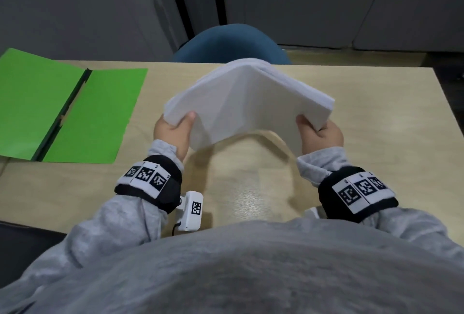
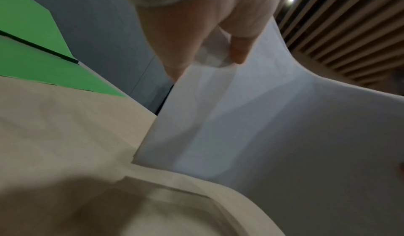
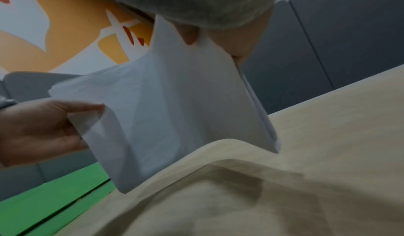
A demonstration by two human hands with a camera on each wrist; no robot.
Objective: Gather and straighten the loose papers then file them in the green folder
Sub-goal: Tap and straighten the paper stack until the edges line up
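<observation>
A stack of white papers [image 1: 241,102] is lifted off the table and bowed upward in the middle like an arch. My left hand [image 1: 175,130] grips its near left corner, thumb on top. At the near right corner my right hand [image 1: 319,135] holds the stack the same way. The papers [image 2: 262,127] show from below in the left wrist view, fingers curled under the edge. In the right wrist view the papers [image 3: 174,110] hang between both hands. The green folder [image 1: 70,112] lies open and flat at the table's left, apart from the hands.
The light wooden table [image 1: 251,193] runs under the papers, its far edge just behind them. A blue chair [image 1: 231,44] stands beyond that edge. Grey wall panels fill the background. My grey-sleeved torso covers the near edge.
</observation>
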